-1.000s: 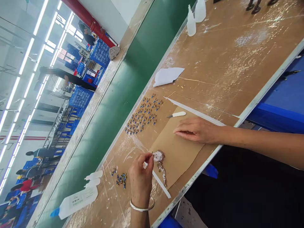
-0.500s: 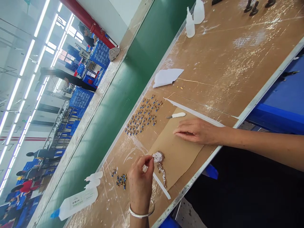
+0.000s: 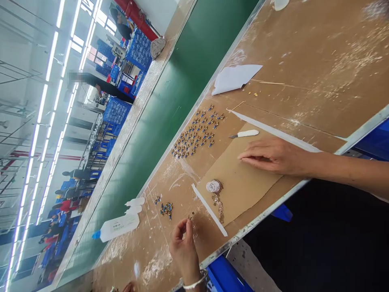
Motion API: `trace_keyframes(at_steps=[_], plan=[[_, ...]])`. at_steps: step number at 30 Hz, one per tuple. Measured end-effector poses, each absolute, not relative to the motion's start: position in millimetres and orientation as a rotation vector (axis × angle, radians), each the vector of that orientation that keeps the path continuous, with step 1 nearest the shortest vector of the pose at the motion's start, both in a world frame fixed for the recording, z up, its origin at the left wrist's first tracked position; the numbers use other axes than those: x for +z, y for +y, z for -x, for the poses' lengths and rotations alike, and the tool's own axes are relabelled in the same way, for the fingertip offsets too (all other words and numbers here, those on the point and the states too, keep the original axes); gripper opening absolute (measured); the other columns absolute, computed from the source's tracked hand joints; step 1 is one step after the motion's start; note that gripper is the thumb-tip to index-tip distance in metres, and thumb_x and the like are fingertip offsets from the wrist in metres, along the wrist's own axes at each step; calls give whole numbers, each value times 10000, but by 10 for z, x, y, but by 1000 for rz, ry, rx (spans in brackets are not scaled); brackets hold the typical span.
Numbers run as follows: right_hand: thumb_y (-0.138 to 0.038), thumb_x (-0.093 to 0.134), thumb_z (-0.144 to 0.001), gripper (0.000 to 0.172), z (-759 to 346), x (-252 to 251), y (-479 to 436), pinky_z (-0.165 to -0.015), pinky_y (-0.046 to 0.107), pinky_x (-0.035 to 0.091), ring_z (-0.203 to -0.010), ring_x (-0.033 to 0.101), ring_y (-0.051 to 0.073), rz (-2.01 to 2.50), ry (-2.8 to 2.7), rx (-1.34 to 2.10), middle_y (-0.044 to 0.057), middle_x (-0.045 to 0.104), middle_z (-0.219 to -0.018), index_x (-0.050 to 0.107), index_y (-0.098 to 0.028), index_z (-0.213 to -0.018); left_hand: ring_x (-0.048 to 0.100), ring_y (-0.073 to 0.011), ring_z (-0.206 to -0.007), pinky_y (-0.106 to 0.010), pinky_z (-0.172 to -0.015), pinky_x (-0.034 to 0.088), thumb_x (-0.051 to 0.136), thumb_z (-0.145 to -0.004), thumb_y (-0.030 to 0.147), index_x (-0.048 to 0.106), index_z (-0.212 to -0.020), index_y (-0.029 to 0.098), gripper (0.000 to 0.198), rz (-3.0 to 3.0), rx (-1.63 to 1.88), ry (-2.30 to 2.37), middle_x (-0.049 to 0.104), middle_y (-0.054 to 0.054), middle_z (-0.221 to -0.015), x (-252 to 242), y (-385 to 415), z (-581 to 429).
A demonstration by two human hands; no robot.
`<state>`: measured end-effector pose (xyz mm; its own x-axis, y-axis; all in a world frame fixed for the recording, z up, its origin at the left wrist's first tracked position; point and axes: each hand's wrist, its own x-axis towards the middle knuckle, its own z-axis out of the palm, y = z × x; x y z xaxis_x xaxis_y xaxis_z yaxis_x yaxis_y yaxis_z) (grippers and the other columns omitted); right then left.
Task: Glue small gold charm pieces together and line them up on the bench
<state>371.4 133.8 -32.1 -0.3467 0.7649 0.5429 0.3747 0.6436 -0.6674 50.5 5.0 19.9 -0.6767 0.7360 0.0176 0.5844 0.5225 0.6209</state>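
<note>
My left hand (image 3: 185, 245), a bangle on its wrist, is over the brown table with thumb and forefinger pinched together. A tiny dark piece shows at their tips, too small to name. My right hand (image 3: 269, 156) rests on a cardboard sheet (image 3: 243, 178), fingers pressed together; whatever they may hold is hidden. Beside it lies a white-handled knife (image 3: 247, 133). A round white-topped lump (image 3: 214, 186) sits on the cardboard, with a shiny brown smear (image 3: 220, 209) below it. Small blue-and-gold figures (image 3: 197, 134) stand in rows; more lie in a pile (image 3: 166, 209) near my left hand.
White strips (image 3: 209, 210) edge the cardboard. A large bottle with a blue cap (image 3: 120, 228) and small white bottles (image 3: 134, 205) lie at the left. Folded white paper (image 3: 235, 79) and a thin stick (image 3: 269, 82) lie farther up. People work beyond the green surface (image 3: 170, 93).
My left hand has moved away from the white-topped lump, down and off the cardboard, still pinched. My right hand keeps its place on the cardboard. The view has shifted.
</note>
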Motion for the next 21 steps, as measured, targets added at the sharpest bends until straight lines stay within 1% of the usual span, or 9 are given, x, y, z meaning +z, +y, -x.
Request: trace_keyframes(at_steps=[5,9,13,16,19,21], plan=[[-327,386,-926,294,-3705,-330,1320,-647,359,506,-689,607,183,905,-1944,507,43,678,-805,664,-242,-877,647,-211,-716,-338,-718,498,678,-588,489,686,-720,166,349,-1067,954,2491,696,-56,-728,110,77,-495],[-304,410,-926,279,-3708,-347,1332,-649,328,491,-704,611,170,894,-1959,465,50,683,-824,671,-215,-878,650,-206,-722,-329,-721,498,674,-603,494,688,-725,165,351,-1101,922,2489,695,-51,-725,100,100,-491],[-291,430,-923,256,-3715,-348,1352,-634,281,478,-692,610,142,855,-1961,434,24,674,-786,666,-204,-876,652,-207,-722,-325,-716,494,668,-619,503,689,-721,166,353,-1127,866,2500,697,-52,-718,118,115,-502],[-287,426,-924,252,-3719,-337,1349,-648,274,469,-702,605,137,869,-1970,473,16,668,-781,661,-207,-875,646,-207,-710,-316,-689,482,662,-606,514,684,-705,165,363,-1120,843,2505,696,-58,-713,140,135,-528],[-276,430,-921,235,-3722,-344,1343,-669,312,453,-711,582,156,889,-1943,530,32,661,-796,655,-217,-887,634,-203,-699,-314,-685,464,657,-580,527,679,-702,166,382,-1086,835,2518,692,-56,-711,147,146,-546],[-277,441,-916,206,-3723,-362,1344,-682,345,432,-732,561,176,790,-1911,679,39,647,-807,643,-239,-925,629,-206,-709,-319,-702,456,659,-559,535,680,-712,167,399,-1052,841,2522,690,-55,-716,141,146,-547]])
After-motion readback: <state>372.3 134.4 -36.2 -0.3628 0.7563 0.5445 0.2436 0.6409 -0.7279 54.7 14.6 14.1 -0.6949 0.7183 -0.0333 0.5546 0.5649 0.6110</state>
